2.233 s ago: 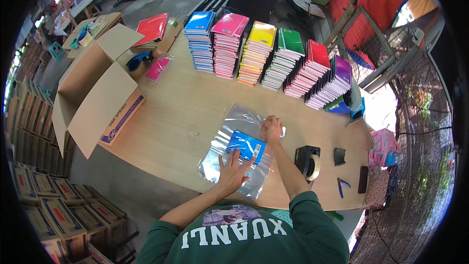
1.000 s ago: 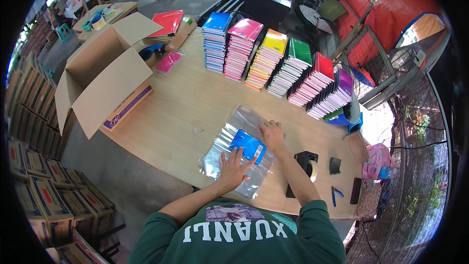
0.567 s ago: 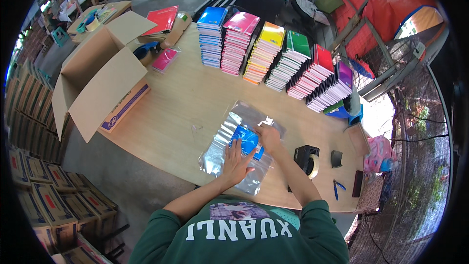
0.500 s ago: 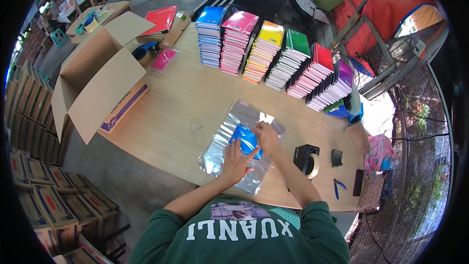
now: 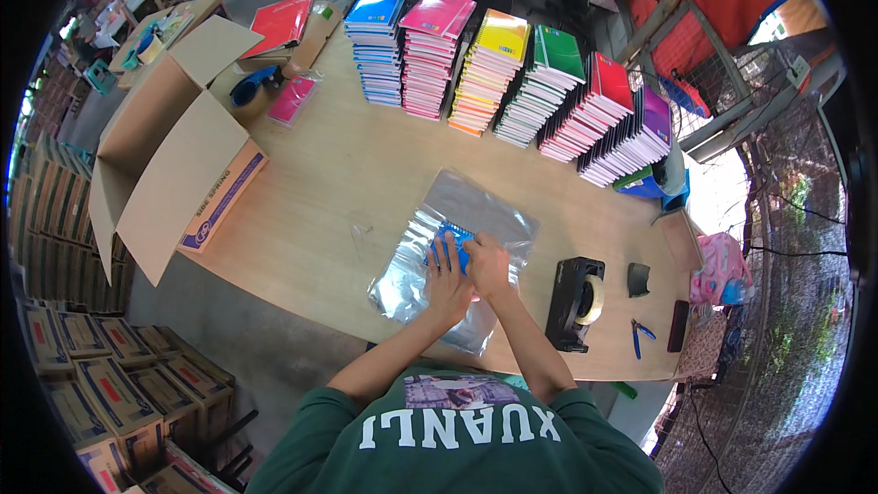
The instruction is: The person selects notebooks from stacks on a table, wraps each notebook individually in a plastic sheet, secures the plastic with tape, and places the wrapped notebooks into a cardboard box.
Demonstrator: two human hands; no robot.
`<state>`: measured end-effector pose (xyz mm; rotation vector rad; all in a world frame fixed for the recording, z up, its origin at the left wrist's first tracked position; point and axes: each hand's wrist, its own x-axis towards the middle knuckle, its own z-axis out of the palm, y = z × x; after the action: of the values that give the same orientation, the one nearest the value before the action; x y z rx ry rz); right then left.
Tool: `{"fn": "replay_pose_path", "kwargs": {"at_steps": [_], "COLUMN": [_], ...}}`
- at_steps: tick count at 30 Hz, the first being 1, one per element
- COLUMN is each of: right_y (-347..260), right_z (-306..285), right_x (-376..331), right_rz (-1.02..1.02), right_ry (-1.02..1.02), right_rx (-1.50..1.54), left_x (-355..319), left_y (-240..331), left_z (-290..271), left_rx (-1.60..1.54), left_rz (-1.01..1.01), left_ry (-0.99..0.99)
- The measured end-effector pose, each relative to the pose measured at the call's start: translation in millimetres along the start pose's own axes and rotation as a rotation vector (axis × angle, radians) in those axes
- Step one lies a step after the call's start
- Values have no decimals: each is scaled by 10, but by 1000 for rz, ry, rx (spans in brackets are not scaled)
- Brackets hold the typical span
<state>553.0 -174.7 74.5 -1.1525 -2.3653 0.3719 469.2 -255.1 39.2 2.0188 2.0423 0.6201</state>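
A small blue spiral notebook (image 5: 456,235) lies on a stack of clear plastic bags (image 5: 485,201) near the table's front edge. Flat across its cover rests my left hand (image 5: 448,289), fingers stretched out. My right hand (image 5: 487,265) is curled closed at the notebook's right edge, its fingertips mostly hidden. Both hands cover much of the cover. To the right stands a black tape dispenser (image 5: 569,306) with a roll of clear tape (image 5: 594,300).
Notebook stacks in blue (image 5: 377,7), pink (image 5: 439,16), yellow, green, red and purple (image 5: 655,116) line the far side. An open carton (image 5: 183,174) stands left. Blue-handled nippers (image 5: 639,338), a dark curved piece (image 5: 638,280) and a dark phone-like object (image 5: 678,326) lie right.
My left hand has slid up and farther over the notebook, covering more of it. My right hand stays at its right edge, slightly lower. The whole view has shifted a little.
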Motion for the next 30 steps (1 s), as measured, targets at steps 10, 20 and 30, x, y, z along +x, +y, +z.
{"fn": "replay_pose_path", "kwargs": {"at_steps": [10, 20, 30], "right_y": [-54, -231, -200], "right_z": [123, -66, -477], "right_x": [-31, -280, -254], "right_rz": [-82, -129, -7], "right_ry": [-72, -204, -120], "right_rx": [-196, -398, -281], "left_x": [73, -348, 158], "left_y": [-38, -537, -819], "left_z": [144, -709, -468], "left_rx": [38, -8, 132], "left_rz": [-23, 251, 403], "left_ry": [29, 253, -114]}}
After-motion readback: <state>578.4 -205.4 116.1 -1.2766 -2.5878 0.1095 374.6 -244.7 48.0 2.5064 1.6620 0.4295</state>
